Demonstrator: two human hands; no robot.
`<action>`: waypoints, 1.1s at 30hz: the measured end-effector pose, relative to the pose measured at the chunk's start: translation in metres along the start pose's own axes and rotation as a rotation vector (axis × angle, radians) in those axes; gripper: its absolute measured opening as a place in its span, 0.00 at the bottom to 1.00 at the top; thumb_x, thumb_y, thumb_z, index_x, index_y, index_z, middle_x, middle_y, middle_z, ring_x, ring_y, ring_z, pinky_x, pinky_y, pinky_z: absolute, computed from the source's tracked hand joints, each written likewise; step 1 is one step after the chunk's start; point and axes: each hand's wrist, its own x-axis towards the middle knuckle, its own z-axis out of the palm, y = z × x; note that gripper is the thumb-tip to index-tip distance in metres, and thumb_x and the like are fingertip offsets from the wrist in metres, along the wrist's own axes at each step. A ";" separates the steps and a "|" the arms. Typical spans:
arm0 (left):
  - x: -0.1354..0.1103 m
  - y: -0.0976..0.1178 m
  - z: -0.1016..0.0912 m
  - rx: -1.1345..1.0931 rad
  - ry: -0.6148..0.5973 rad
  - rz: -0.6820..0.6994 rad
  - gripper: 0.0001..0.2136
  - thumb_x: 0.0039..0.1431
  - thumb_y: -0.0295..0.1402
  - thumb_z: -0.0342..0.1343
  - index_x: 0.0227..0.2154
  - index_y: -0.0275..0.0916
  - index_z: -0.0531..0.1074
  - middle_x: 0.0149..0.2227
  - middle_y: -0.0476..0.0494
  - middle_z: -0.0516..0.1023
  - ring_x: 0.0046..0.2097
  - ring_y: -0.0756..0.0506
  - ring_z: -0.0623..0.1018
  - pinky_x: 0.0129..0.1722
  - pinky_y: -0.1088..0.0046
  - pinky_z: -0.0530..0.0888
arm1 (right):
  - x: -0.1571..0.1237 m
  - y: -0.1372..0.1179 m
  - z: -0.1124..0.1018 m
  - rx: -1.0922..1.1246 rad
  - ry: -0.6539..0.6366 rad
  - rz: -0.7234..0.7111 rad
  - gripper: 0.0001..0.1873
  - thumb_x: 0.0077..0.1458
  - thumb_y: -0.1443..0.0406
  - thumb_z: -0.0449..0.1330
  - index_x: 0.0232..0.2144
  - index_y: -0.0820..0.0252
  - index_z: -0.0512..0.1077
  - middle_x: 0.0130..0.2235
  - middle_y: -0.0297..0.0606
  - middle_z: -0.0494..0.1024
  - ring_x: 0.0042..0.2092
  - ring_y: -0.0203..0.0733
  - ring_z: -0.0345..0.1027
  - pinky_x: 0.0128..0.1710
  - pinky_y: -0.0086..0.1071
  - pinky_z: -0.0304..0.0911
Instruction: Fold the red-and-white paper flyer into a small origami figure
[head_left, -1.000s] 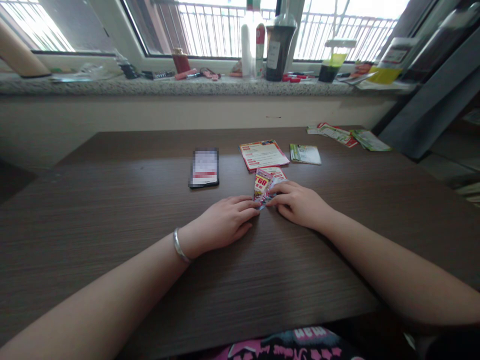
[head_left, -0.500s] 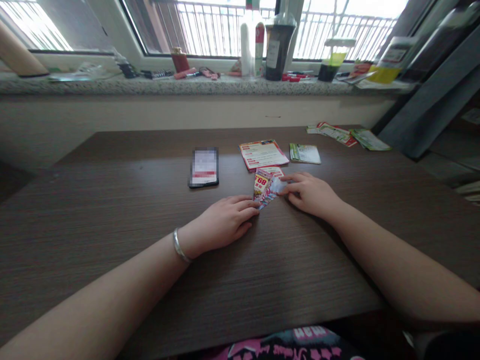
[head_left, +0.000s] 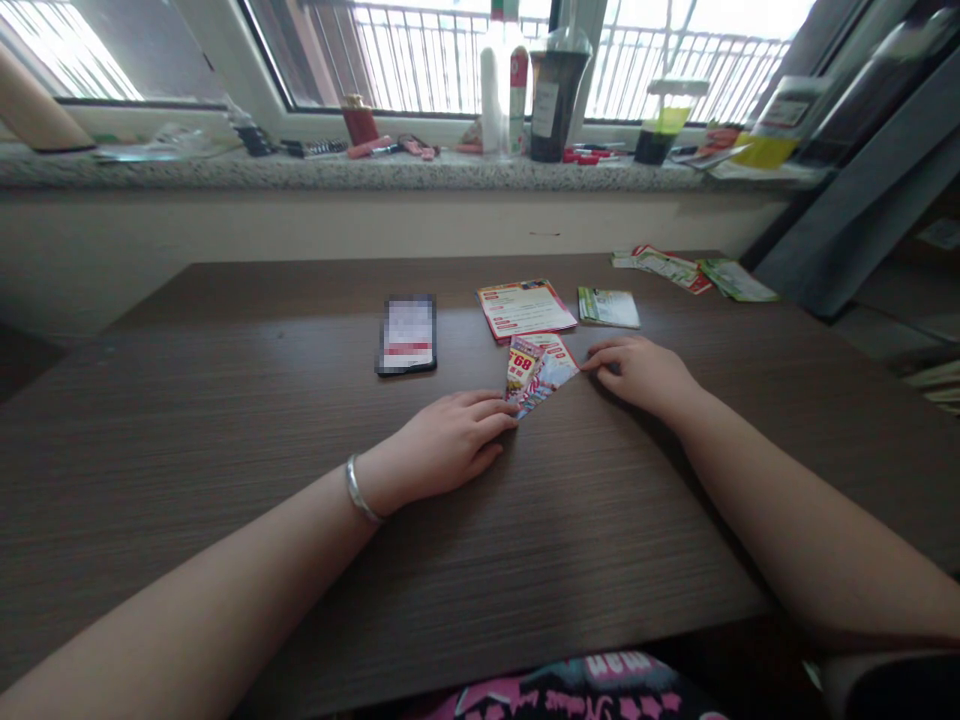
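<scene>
Sliding outward, the right hand [head_left: 637,375] had run along the slanting near edge of the folded leaflet [head_left: 523,365] and now had its fingertips at the far right corner; a second earlier they had been close beside the left hand [head_left: 457,440]. More of the leaflet's pictured flap lay bare between the hands, which suggested that the crease had been smoothed along most of its length. The left hand had stayed put, palm down, its fingers slightly parted and resting on the near left corner, its thumb off the paper. The right fingers were bent and close together; whether they pinched the corner or only pressed it, one could not tell. The leaflet lay on the table [head_left: 375,600], just in front of a pile of red-edged sheets [head_left: 527,308], with the phone [head_left: 409,335] to its left and some green-and-white cards [head_left: 609,308] beyond it to the right.
</scene>
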 end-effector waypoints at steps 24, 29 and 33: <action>0.006 0.002 0.001 -0.011 0.040 -0.019 0.14 0.62 0.30 0.50 0.50 0.38 0.69 0.54 0.40 0.72 0.56 0.42 0.70 0.58 0.60 0.68 | -0.010 -0.056 -0.003 0.192 -0.048 -0.572 0.15 0.59 0.69 0.53 0.45 0.56 0.76 0.49 0.40 0.77 0.50 0.43 0.69 0.52 0.40 0.65; 0.009 0.006 0.006 0.033 0.038 -0.055 0.15 0.64 0.32 0.49 0.52 0.37 0.68 0.52 0.38 0.72 0.56 0.40 0.69 0.58 0.58 0.67 | -0.009 -0.059 -0.003 0.169 -0.055 -0.536 0.14 0.59 0.68 0.54 0.43 0.57 0.77 0.49 0.40 0.77 0.50 0.45 0.68 0.52 0.40 0.65; 0.009 0.005 0.005 0.036 0.026 -0.051 0.14 0.63 0.32 0.49 0.50 0.37 0.69 0.53 0.38 0.71 0.56 0.41 0.69 0.59 0.59 0.66 | -0.009 -0.061 -0.003 0.145 -0.051 -0.512 0.14 0.59 0.69 0.53 0.43 0.57 0.77 0.49 0.40 0.77 0.49 0.45 0.69 0.50 0.40 0.66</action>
